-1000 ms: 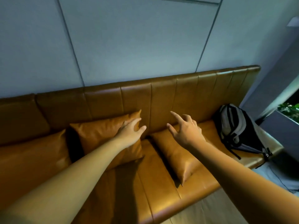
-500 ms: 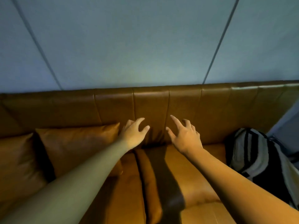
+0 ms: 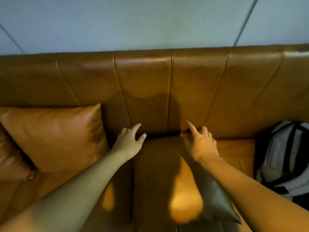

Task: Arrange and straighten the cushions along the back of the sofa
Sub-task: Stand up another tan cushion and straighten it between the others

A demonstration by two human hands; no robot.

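Cushions are seen on the sofa (image 3: 197, 84): one (image 3: 53, 139) leans upright against the backrest at left, another (image 3: 167, 173) lies flat, long axis running front to back. Both hands, left hand (image 3: 128, 143) and right hand (image 3: 199, 144), are spread open at its far edge, gripping nothing. A backpack (image 3: 284, 158) is cut off at right.

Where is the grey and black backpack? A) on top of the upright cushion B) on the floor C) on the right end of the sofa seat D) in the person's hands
C: the grey and black backpack sits on the right end of the brown leather sofa, far from both empty hands.
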